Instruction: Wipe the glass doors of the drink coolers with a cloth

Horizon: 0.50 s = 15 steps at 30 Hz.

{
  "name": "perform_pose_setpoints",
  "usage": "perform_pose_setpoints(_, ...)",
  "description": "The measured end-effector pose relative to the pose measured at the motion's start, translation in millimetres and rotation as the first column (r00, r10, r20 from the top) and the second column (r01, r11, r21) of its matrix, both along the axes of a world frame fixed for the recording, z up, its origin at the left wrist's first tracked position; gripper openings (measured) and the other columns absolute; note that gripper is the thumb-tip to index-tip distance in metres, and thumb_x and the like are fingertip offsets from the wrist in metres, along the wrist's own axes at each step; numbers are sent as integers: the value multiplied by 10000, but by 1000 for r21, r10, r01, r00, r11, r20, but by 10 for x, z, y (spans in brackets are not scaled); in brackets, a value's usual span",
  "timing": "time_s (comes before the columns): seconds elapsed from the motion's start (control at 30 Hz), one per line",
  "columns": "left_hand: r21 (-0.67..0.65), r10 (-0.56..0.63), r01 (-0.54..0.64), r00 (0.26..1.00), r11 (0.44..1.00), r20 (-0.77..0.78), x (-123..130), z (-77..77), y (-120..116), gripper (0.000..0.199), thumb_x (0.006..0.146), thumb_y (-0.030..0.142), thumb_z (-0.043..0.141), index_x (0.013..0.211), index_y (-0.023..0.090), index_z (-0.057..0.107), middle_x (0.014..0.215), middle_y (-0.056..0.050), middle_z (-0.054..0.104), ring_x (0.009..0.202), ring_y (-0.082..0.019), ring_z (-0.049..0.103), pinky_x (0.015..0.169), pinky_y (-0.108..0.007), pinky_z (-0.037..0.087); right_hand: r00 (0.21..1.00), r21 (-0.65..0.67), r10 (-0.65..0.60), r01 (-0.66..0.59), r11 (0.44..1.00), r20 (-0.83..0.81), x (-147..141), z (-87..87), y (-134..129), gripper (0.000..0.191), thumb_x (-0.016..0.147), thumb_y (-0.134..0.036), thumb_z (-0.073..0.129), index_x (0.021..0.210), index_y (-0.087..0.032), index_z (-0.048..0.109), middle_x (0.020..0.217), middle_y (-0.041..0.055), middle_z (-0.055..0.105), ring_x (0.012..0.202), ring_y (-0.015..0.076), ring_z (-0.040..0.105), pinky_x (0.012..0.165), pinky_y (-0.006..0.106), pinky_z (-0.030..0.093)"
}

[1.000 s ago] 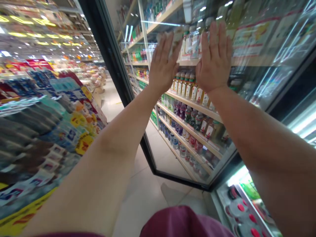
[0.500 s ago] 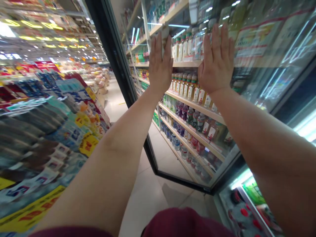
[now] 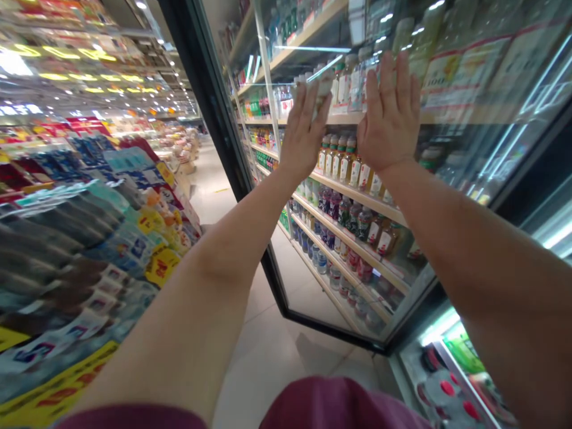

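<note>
Left hand (image 3: pixel 304 134), right hand (image 3: pixel 388 113) — flat, bare, against smooth cooler glass (image 3: pixel 465 77)

Bright store light pours down from rows of yellowish ceiling lamps (image 3: pixel 75 77), and hard white reflections streak across the glass cooler door (image 3: pixel 375 143). A cold glow comes from the light strip (image 3: pixel 552 235) at far right. The floor tiles (image 3: pixel 272 363) carry only a soft shadow. Toward the left edge, the packaged goods (image 3: pixel 58 250) smear and bend with blur and wide-angle distortion.
</note>
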State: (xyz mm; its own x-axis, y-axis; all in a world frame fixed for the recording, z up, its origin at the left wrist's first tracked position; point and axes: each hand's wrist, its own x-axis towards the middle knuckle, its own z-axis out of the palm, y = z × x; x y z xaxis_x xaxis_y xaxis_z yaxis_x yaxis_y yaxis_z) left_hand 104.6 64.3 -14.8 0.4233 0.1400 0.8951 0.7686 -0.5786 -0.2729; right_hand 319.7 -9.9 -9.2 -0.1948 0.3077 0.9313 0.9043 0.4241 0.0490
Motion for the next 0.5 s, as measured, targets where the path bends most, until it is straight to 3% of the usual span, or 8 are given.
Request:
perform_pose_setpoints(0.07,-68,-56,46,985,997,-161,14,-66,-15,565,1125,375,150,1573,307,486,1707,56,325,1622,-127,-20,1373,-477,130,1000,-12,3,-3,1000,-6,-7,11,-13,647,1049,-365,268,1673,-200,304,1739,-18,149,1635,248,42,1342,596,55)
perform_pose_setpoints(0.13,-82,-89,73,974,994,-210,-29,-46,1,565,1115,340,164,1565,333,505,1701,51,340,1625,-136,48,1367,-478,151,1000,-13,-4,4,1000,0,-13,13,-24,652,1052,-365,246,1667,-160,309,1742,12,161,1636,255,44,1342,592,55)
perform_pose_setpoints(0.23,17,-54,54,998,998,13,-107,71,76,582,1109,312,157,1630,282,414,1741,60,224,1630,-142,-18,1374,-443,81,999,9,-36,36,999,30,-13,1,-25,654,1066,-353,203,1670,-113,273,1750,37,130,1637,252,20,1337,591,49)
perform_pose_setpoints(0.3,55,-31,25,993,998,114,-103,89,105,585,1121,327,136,1644,229,381,1755,43,180,1628,-152,-69,1375,-431,37,998,18,-47,46,999,30,-10,-8,-14,640,1069,-345,199,1681,-165,251,1752,-1,115,1637,231,12,1334,592,51)
perform_pose_setpoints(0.4,12,-44,45,998,999,-47,-42,17,80,559,1141,355,146,1618,236,412,1745,17,239,1629,-152,-51,1373,-458,63,999,9,-41,41,999,5,-8,-9,4,621,1067,-362,205,1680,-270,250,1744,-74,107,1635,197,16,1332,590,53)
perform_pose_setpoints(0.5,-36,-95,89,969,995,-230,-56,37,63,544,1138,370,164,1609,280,423,1737,50,254,1636,-160,19,1371,-461,104,999,-6,-38,38,999,8,-12,0,12,638,1063,-369,196,1677,-210,265,1742,-44,94,1635,209,12,1333,597,41)
